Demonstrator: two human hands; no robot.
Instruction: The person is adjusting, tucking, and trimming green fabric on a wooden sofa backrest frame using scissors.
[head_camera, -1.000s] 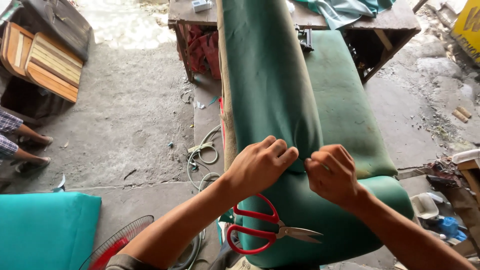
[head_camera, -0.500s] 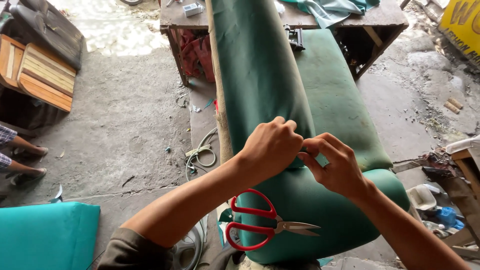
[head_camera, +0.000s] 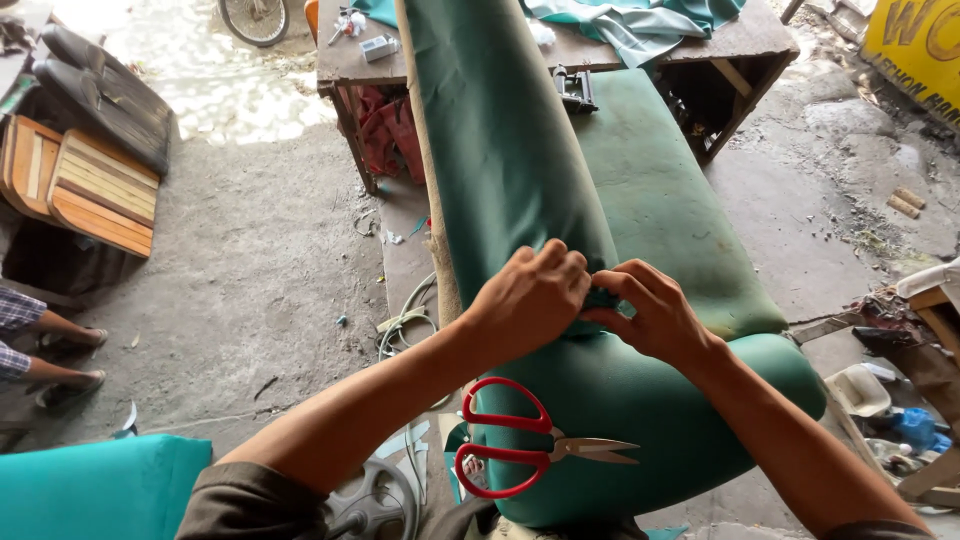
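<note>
1. My left hand (head_camera: 530, 300) sits curled on the green seat cover (head_camera: 510, 170), fingers folded over and pressing a fold of the fabric down.
2. My right hand (head_camera: 655, 315) meets it from three o'clock, thumb and fingertips pinching the same fold; the two hands are touching.
3. That cover runs from twelve o'clock, off the wooden table (head_camera: 700, 50), down to the rounded end (head_camera: 640, 430) near me at six o'clock, where the pinch sits.
4. The red-handled scissors (head_camera: 520, 450) lie on that rounded end, just below my left wrist, blades shut and pointing to three o'clock.
5. To do this well, I judge the fabric wants an even pull toward me, with both thumbs holding the crease flat so no wrinkle forms.
6. I'd keep the pinch low on the curve, clear of the scissors.
7. Another person's feet (head_camera: 60, 360) rest well apart at nine o'clock, and a teal cushion (head_camera: 90, 490) sits at seven.
</note>
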